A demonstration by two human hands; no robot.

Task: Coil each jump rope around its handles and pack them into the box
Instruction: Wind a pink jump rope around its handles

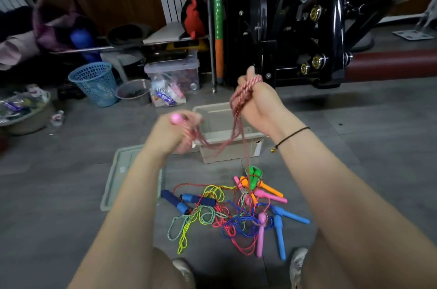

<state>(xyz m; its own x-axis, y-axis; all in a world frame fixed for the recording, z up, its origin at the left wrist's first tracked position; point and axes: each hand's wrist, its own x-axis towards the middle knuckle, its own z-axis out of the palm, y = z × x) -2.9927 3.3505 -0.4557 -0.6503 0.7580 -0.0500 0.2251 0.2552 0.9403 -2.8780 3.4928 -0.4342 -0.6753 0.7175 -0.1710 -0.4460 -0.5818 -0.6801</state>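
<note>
Right grip (257, 102) up high, fingers curled round loops of the pink-and-white rope (246, 90); left grip (173, 132), blurred, is closed on its pink handle (176, 118). Slack strands sag between them, over the open box (227, 154) on the floor. Light, limp cord, likely to slither loose: hold the stiff handle, pinch the loops tight. The other ropes (236, 215) lie tangled near the feet

Pink-and-white twisted rope strands (234, 109) hang across the near rim of the open beige plastic box (224, 154) (far side unobstructed); grey tiled floor (343, 151) right of it lies free
</note>
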